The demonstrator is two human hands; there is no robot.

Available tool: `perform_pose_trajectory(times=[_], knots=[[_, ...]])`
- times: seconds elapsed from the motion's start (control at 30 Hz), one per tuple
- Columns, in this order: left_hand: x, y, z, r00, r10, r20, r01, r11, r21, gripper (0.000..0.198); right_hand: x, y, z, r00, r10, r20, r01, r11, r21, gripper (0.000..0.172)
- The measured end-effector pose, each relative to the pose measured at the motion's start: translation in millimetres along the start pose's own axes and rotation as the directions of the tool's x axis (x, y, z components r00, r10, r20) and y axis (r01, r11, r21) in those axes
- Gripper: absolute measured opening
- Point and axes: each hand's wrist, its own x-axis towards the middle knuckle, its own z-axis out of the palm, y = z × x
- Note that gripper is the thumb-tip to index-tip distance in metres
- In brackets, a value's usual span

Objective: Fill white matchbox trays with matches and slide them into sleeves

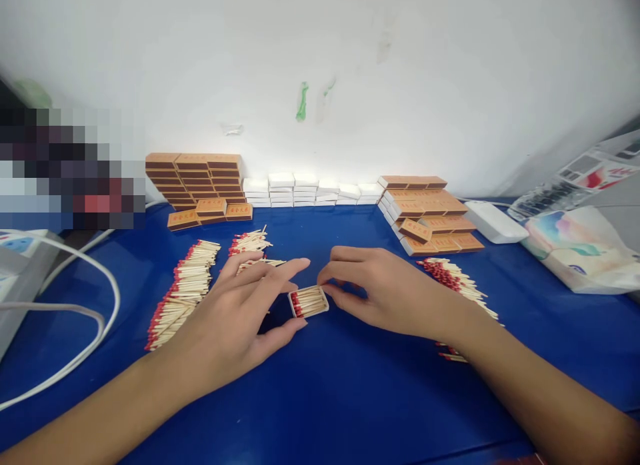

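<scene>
A small white matchbox tray (pixel 309 301) filled with red-tipped matches lies on the blue table (pixel 320 398). My left hand (pixel 240 318) touches its left end with thumb and fingers, the index finger stretched out above it. My right hand (pixel 385 288) pinches the tray's right end with thumb and fingertips. Loose red-tipped matches lie in a long pile (pixel 183 292) to the left, a smaller pile (pixel 250 242) behind my left hand, and another pile (pixel 457 278) beside my right wrist.
Orange matchbox sleeves are stacked at the back left (pixel 200 182) and back right (pixel 430 212). White inner trays (pixel 310 188) line the wall between them. White cables (pixel 75 318) loop at the left. A white device (pixel 495 222) and a printed bag (pixel 580 248) sit at the right.
</scene>
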Motion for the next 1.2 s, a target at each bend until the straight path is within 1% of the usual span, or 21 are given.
perform_pose_trajectory(times=[0.07, 0.13, 0.23, 0.3, 0.37, 0.43, 0.47, 0.7, 0.9, 1.1, 1.2], knots=[[-0.2, -0.3, 0.0, 1.000, -0.004, 0.005, 0.004, 1.000, 0.004, 0.062, -1.1, 3.5, -3.6, 1.000, 0.012, -0.017, -0.011, 1.000, 0.014, 0.022], [-0.6, -0.3, 0.0, 1.000, -0.008, 0.005, 0.008, 1.000, 0.009, 0.063, -3.6, 12.3, -10.3, 0.998, 0.042, -0.045, -0.041, 0.999, 0.010, 0.022], [-1.2, -0.2, 0.1, 1.000, -0.001, -0.001, 0.001, 1.000, 0.010, 0.063, -10.3, 38.2, -24.9, 0.986, 0.157, -0.060, -0.161, 0.985, -0.059, 0.020], [-1.2, -0.1, 0.4, 1.000, 0.009, -0.009, -0.008, 1.000, 0.011, 0.062, -15.8, 59.8, -34.5, 0.963, 0.269, -0.009, -0.268, 0.956, -0.123, 0.019], [-1.1, -0.1, 0.6, 1.000, 0.012, -0.013, -0.012, 1.000, 0.011, 0.062, -20.5, 78.4, -41.2, 0.927, 0.371, 0.062, -0.358, 0.921, -0.154, 0.017], [-0.9, -0.3, 0.7, 1.000, 0.008, -0.015, -0.008, 1.000, 0.010, 0.064, -23.3, 89.7, -44.4, 0.893, 0.436, 0.110, -0.418, 0.895, -0.154, 0.017], [-0.9, -0.4, 0.7, 1.000, 0.005, -0.015, -0.005, 1.000, 0.008, 0.065, -23.9, 92.4, -44.8, 0.884, 0.450, 0.124, -0.433, 0.890, -0.143, 0.017], [-2.0, -1.0, 0.3, 1.000, 0.002, 0.000, -0.002, 1.000, 0.000, 0.065, -22.9, 89.6, -43.0, 0.881, 0.447, 0.153, -0.441, 0.895, -0.070, 0.016], [-2.5, -2.1, 2.0, 1.000, -0.005, 0.008, 0.005, 1.000, -0.006, 0.065, -23.6, 91.2, -45.3, 0.856, 0.471, 0.212, -0.469, 0.881, -0.064, 0.016], [-4.5, -2.0, 1.8, 0.999, -0.030, 0.025, 0.030, 0.999, -0.023, 0.066, -22.5, 91.9, -41.9, 0.868, 0.452, 0.205, -0.447, 0.892, -0.071, 0.017], [-5.2, -1.9, 1.6, 0.999, -0.029, 0.022, 0.030, 0.999, -0.027, 0.067, -20.5, 87.2, -39.0, 0.861, 0.462, 0.211, -0.460, 0.886, -0.062, 0.019]])
